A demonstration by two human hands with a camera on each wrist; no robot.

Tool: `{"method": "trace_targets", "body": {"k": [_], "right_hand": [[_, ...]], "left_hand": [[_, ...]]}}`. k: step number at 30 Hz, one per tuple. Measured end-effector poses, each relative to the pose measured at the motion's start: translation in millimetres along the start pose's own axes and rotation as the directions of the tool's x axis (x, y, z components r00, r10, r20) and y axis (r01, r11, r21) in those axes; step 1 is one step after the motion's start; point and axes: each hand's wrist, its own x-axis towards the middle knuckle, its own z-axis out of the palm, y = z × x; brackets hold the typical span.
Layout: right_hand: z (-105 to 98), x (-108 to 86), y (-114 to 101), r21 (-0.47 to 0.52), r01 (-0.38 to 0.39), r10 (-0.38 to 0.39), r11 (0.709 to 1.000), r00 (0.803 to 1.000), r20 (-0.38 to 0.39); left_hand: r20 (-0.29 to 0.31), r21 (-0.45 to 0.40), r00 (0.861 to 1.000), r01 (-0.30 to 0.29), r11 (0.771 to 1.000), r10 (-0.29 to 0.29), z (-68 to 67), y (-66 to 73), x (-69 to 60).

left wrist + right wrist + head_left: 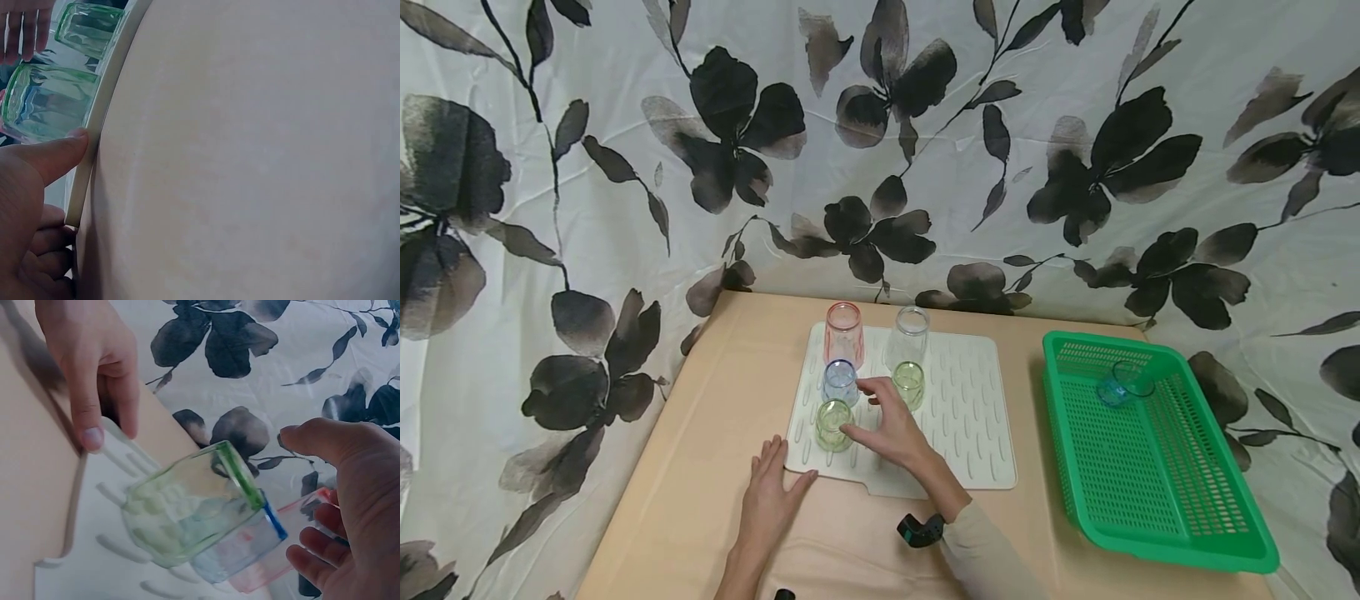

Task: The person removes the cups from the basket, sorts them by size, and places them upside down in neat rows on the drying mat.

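On the cream ridged drying mat (970, 417), my right hand (891, 425) hovers beside the front green-rimmed glass (833, 427), thumb near its rim and fingers spread apart. The right wrist view shows a gap between that hand (369, 494) and the green glass (187, 506). Behind it stands a blue-rimmed glass (840, 382), then a tall red-rimmed glass (844, 337). A second green-rimmed glass (908, 385) stands in front of a tall clear glass (912, 333). My left hand (769, 504) rests at the mat's near left corner, its thumb touching the front edge.
A green plastic basket (1150, 517) stands on the right of the table (715, 400), with one blue glass (1123, 383) inside near its back. A floral cloth (1000, 208) hangs behind the table and along its sides.
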Motion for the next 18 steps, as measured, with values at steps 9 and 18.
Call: {"method": "trace_targets", "body": {"k": [9,18], "right_hand": [[-33.9,-1.9,-7.9,-0.059,-0.008,0.006,0.998,1.000,-0.022],[-71.1,-5.6,-5.7,-0.136,-0.005,-0.006,0.991,0.996,-0.083]], "left_hand": [[-0.021,0.005,1.000,-0.008,1.000,0.008,0.6,0.0,-1.7],[-0.055,0.001,0.998,-0.012,1.000,0.012,2.3,0.5,-3.1]]}}
